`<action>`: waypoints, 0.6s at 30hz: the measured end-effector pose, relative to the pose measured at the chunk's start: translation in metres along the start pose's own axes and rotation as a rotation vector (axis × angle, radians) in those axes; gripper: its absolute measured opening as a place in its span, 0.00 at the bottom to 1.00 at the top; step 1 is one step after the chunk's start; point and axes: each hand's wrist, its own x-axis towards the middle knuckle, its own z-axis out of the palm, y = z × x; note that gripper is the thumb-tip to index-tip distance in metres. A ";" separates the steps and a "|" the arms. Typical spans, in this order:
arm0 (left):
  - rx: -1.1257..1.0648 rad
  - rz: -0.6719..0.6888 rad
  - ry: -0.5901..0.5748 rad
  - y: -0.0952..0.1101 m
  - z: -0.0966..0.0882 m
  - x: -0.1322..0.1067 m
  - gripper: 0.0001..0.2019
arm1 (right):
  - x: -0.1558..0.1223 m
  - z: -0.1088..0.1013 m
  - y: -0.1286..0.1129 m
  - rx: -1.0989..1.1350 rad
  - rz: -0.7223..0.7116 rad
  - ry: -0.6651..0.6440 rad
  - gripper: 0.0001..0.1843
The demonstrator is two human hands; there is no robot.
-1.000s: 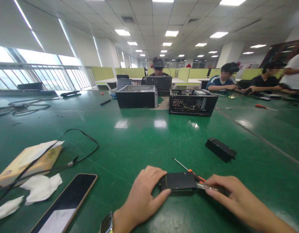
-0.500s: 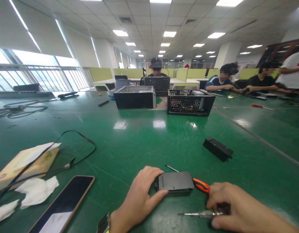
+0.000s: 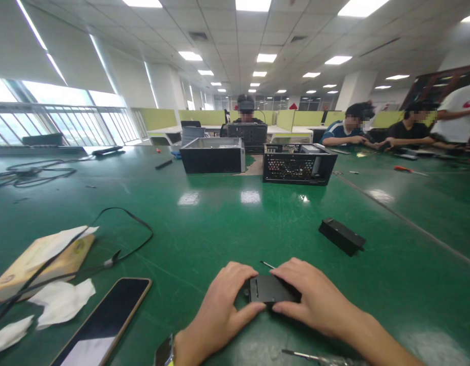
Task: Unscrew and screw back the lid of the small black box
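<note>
A small black rectangular box (image 3: 271,290) rests on the green tabletop close in front of me. My left hand (image 3: 229,300) grips its left end, thumb along the near edge and fingers at the far edge. From the right, my right hand (image 3: 311,295) clasps the other end the same way. Behind the box the thin shaft of a screwdriver (image 3: 267,264) pokes out; its handle is hidden by my right hand. Nearer me, a second screwdriver (image 3: 301,355) with a clear handle lies on the table, partly cut off by the frame's lower edge.
Another black box (image 3: 342,236) lies to the right. A phone (image 3: 105,320), crumpled tissues (image 3: 65,302), a tissue pack (image 3: 48,254) and a black cable (image 3: 138,247) are at left. Two metal cases (image 3: 212,157) stand farther back. Several people sit or stand beyond.
My right hand has put down the clear-handled screwdriver and moved left onto the black box, covering the orange handle. My left hand keeps its hold.
</note>
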 end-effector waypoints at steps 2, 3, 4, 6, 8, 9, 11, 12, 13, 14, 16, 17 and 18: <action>0.007 0.006 0.047 -0.003 -0.001 0.000 0.25 | 0.000 0.000 0.002 0.038 -0.013 0.028 0.19; 0.010 0.006 0.084 -0.004 -0.002 0.000 0.26 | -0.003 -0.002 0.005 0.058 -0.023 0.049 0.18; 0.013 0.002 0.123 -0.006 -0.002 0.000 0.26 | -0.006 -0.006 0.010 0.074 -0.030 0.076 0.16; 0.020 -0.009 0.182 -0.008 -0.004 0.000 0.22 | -0.019 -0.020 0.028 0.080 -0.005 0.184 0.16; 0.029 -0.018 0.207 -0.008 -0.004 0.000 0.19 | -0.036 -0.042 0.056 0.037 0.119 0.390 0.19; 0.033 -0.021 0.211 -0.008 -0.005 0.000 0.19 | -0.046 -0.054 0.073 -0.003 0.229 0.543 0.23; 0.042 -0.024 0.214 -0.007 -0.004 0.001 0.18 | -0.066 -0.076 0.109 -0.123 0.565 0.718 0.30; 0.046 -0.025 0.217 -0.006 -0.004 0.001 0.17 | -0.075 -0.085 0.126 -0.205 0.761 0.759 0.33; 0.050 -0.027 0.220 -0.005 -0.004 0.001 0.17 | -0.083 -0.092 0.141 -0.269 0.889 0.728 0.36; 0.055 -0.029 0.223 -0.005 -0.004 0.001 0.17 | -0.090 -0.096 0.154 -0.294 0.955 0.701 0.38; 0.064 -0.030 0.223 -0.005 -0.004 0.002 0.16 | -0.100 -0.100 0.172 -0.311 1.015 0.621 0.39; 0.068 -0.029 0.223 -0.005 -0.004 0.002 0.16 | -0.103 -0.100 0.179 -0.302 1.016 0.588 0.39; 0.072 -0.026 0.223 -0.005 -0.003 0.003 0.16 | -0.105 -0.099 0.184 -0.296 1.017 0.557 0.39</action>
